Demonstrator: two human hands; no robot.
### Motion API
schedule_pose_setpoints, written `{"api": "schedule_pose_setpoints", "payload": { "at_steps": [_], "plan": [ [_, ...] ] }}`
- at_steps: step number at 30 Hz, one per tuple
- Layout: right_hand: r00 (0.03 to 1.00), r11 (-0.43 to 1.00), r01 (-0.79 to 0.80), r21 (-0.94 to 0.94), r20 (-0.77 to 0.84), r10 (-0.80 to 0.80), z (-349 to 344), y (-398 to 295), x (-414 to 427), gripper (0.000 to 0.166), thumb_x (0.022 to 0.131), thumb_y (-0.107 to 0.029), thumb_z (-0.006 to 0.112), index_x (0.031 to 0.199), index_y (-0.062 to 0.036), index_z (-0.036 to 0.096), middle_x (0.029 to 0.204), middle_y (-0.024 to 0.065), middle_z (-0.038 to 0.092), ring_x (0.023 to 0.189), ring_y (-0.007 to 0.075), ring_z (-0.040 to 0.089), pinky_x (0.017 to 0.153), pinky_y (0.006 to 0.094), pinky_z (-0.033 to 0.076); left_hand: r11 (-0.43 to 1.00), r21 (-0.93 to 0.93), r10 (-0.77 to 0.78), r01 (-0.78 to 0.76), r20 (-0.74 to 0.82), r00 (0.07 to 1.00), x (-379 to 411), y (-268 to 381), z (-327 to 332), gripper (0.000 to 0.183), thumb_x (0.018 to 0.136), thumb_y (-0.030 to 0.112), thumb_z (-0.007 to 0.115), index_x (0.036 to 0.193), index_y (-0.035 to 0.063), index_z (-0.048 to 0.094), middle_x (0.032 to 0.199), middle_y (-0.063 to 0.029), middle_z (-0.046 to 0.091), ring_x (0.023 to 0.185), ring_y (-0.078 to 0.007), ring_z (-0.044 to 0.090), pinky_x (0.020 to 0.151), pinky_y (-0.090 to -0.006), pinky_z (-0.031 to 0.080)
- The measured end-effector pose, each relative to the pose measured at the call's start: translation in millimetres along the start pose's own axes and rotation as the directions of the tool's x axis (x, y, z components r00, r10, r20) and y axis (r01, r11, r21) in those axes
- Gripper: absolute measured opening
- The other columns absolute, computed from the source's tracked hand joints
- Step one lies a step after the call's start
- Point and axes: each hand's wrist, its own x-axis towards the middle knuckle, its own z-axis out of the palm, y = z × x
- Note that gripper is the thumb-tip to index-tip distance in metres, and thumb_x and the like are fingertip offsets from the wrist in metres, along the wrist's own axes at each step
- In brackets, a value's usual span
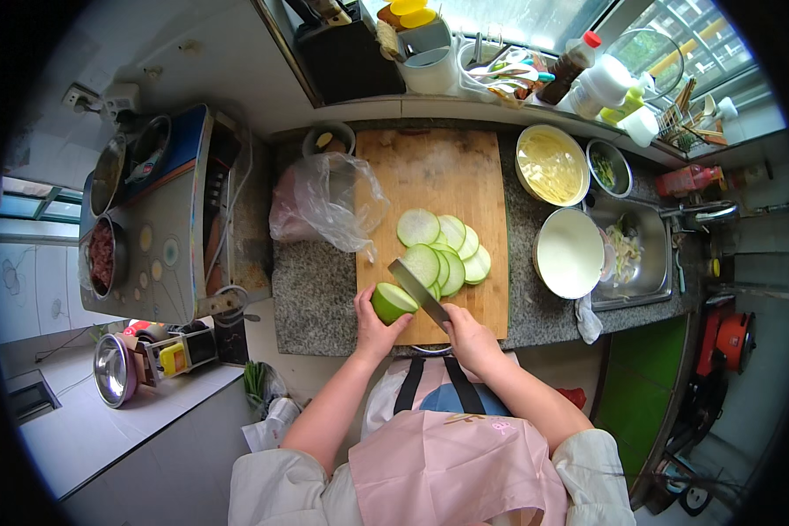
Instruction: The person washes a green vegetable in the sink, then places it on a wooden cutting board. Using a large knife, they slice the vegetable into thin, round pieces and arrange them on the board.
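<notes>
My left hand (376, 332) grips a thick piece of green radish (392, 304) near the front left of the wooden cutting board (434, 171). Its pale cut face is turned up and to the right. In my right hand (471, 338) is the handle of a kitchen knife (419, 294). The blade slants away to the upper left, just right of the radish piece; whether it touches the cut face I cannot tell. Several round radish slices (448, 268), pale with green rims, lie overlapping on the board beyond the blade.
A clear plastic bag (342, 197) overlaps the board's left edge, near a small bowl (329, 139). To the right stand a bowl of pale shreds in water (552, 164), a bowl of greens (608, 169), a white bowl (570, 253) and a steel sink (644, 276) holding scraps.
</notes>
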Motion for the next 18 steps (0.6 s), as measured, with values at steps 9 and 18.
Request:
{"api": "schedule_pose_setpoints", "payload": {
  "at_steps": [9,18],
  "plan": [
    [0.99,0.971,0.112,-0.212,0.11,-0.09,-0.4,-16.1,-8.3,0.025,0.088,-0.008,0.053,0.113,-0.0023,0.047,0.101,0.0194,0.054,0.074,0.042,0.064,0.064,0.0504,0.053,0.989,-0.002,0.142,-0.15,-0.306,0.941,3.2,-11.8,29.9,0.051,0.094,0.03,0.062,0.13,0.0022,0.039,0.128,-0.0204,0.04,0.122,-0.0368,0.04,0.105,-0.048,0.032],
    [0.976,0.93,0.215,-0.298,0.107,-0.191,-26.1,-41.1,-26.8,0.031,0.083,-0.004,0.055,0.113,0.0002,0.048,0.099,0.0159,0.054,0.068,0.0301,0.067,0.057,0.0394,0.055,0.972,-0.08,0.166,-0.222,-0.438,0.884,6.5,-20.5,47.3,0.035,0.101,0.031,0.05,0.119,0.0026,0.042,0.121,-0.0177,0.042,0.115,-0.033,0.043,0.102,-0.0455,0.033]
  ]
}}
